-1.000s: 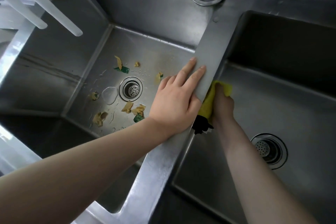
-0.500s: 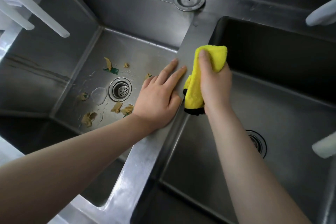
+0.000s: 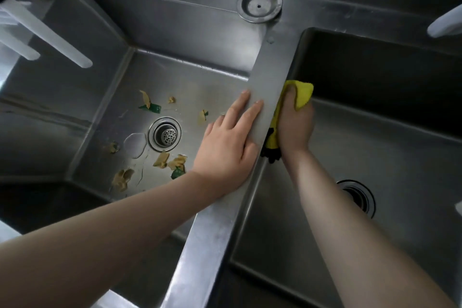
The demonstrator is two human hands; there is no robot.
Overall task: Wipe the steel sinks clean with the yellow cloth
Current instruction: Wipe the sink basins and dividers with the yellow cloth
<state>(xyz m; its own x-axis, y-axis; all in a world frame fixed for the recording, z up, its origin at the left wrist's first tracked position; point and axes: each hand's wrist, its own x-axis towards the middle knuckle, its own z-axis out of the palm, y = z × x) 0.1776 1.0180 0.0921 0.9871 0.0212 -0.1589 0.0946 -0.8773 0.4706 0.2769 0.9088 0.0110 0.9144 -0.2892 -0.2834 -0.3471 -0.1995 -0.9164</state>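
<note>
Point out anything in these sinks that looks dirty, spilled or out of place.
Yellow and green food scraps lie scattered on the floor of the left sink around its drain strainer, with a small puddle beside it. The right sink shows no debris.

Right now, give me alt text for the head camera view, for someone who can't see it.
A person's right hand presses a yellow cloth against the inner wall of the right steel sink, beside the divider. The left hand rests flat on that divider. Food scraps lie around the left sink's drain.
</note>
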